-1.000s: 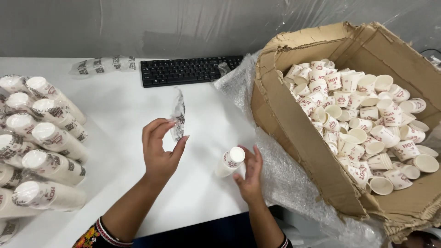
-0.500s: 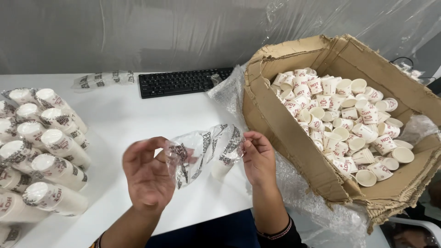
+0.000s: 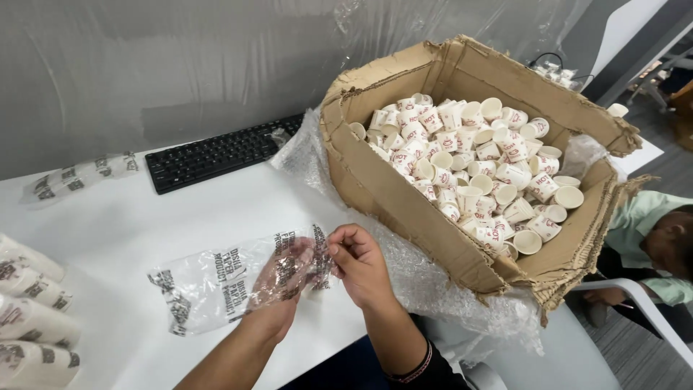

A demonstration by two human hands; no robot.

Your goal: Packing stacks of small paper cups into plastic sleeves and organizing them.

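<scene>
A clear plastic sleeve bag (image 3: 216,285) with dark print is stretched out above the white table (image 3: 130,217). My left hand (image 3: 278,292) is inside the bag, seen through the plastic. My right hand (image 3: 357,263) pinches the bag's open edge at its right end. A torn cardboard box (image 3: 404,195) full of small white paper cups (image 3: 469,166) with red print stands just to the right of my hands.
Bagged stacks of cups (image 3: 29,318) lie at the left edge. A black keyboard (image 3: 216,152) and another empty printed sleeve (image 3: 79,173) lie at the back. Bubble wrap (image 3: 433,282) spills under the box. A person in green (image 3: 650,238) sits on a white chair at the right.
The bag has been spread wider and my left hand has slid into it. The view has shifted right. The short cup stack seen on the table a second ago is out of sight.
</scene>
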